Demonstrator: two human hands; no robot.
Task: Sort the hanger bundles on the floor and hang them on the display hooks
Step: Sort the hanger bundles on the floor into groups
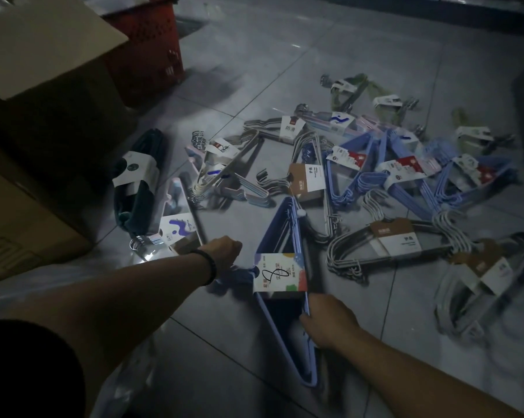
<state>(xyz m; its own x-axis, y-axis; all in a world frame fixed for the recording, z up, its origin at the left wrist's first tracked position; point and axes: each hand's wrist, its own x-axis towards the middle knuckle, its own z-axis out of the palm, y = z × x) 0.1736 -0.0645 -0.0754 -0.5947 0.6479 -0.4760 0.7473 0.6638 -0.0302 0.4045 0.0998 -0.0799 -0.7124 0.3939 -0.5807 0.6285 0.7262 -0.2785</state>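
Observation:
A bundle of blue hangers (288, 336) with a colourful paper label (280, 273) lies on the tiled floor right in front of me. My left hand (224, 251) is closed around its hook end at the left. My right hand (330, 321) grips the bundle's right bar below the label. Beyond it, several more bundles are strewn about: blue ones (360, 173), grey-white ones with brown labels (390, 242), a dark teal one (140, 182) and pale pink ones (179, 218). No display hooks are in view.
Brown cardboard boxes (43, 86) are stacked at the left. A red plastic basket (152, 46) stands behind them. A clear plastic sheet (128, 381) covers the floor near my left arm. Bare tiles (315, 40) stretch beyond the pile.

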